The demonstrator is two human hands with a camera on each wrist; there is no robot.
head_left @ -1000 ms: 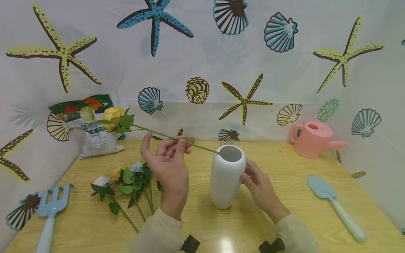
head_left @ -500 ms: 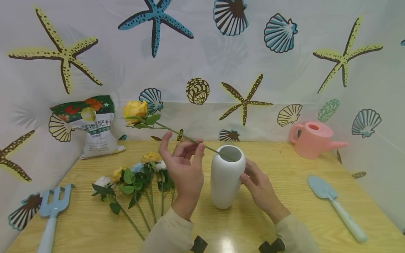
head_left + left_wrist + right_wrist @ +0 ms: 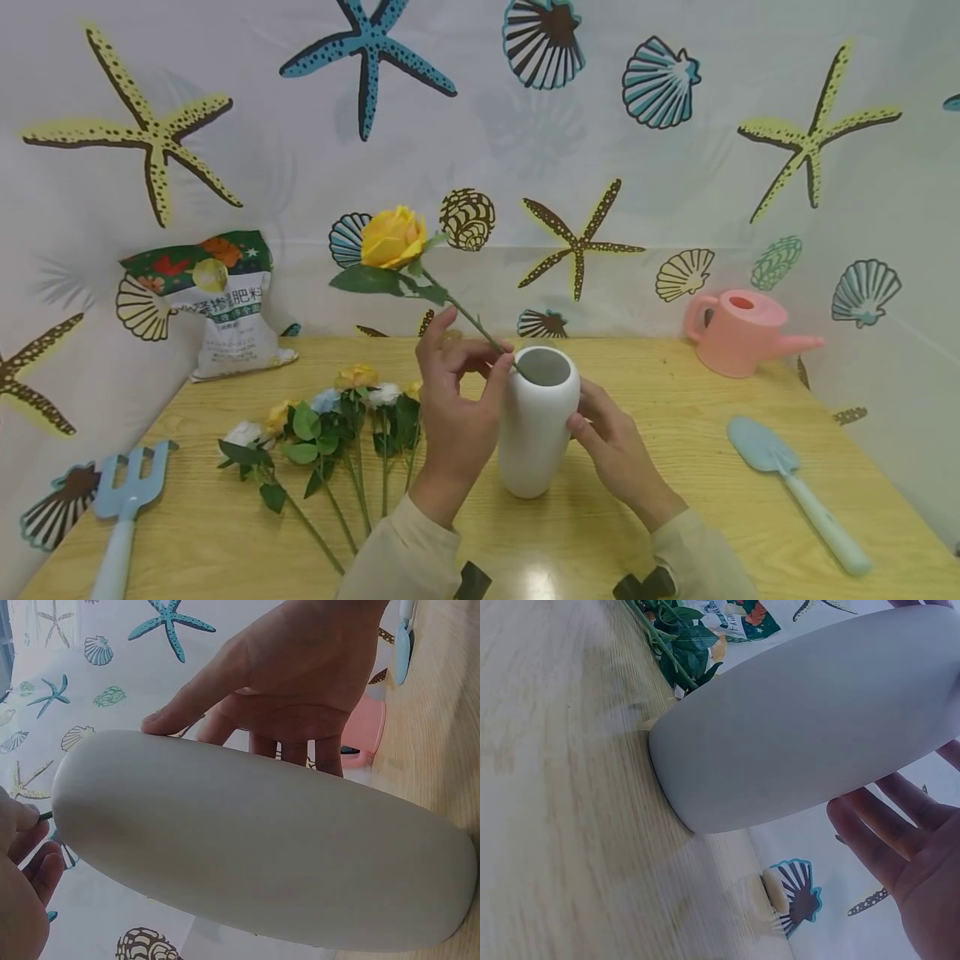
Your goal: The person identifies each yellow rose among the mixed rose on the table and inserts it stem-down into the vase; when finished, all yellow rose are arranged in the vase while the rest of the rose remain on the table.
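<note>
The light wooden table [image 3: 697,467] carries a tall white ceramic vase [image 3: 534,433] near its middle. The right hand [image 3: 617,450] rests on the vase's side with straight, relaxed fingers, its wrist low over the table. The left hand [image 3: 457,417] is raised beside the rim, fingertips pinching the green stem of a yellow artificial rose [image 3: 393,237]; the stem slants down into the vase mouth, the bloom up and left. A white fertiliser bag [image 3: 221,312] by the wall bears Chinese print, too small to read.

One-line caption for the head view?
Left hand feeds a yellow rose stem into a white vase steadied by right hand.
</note>
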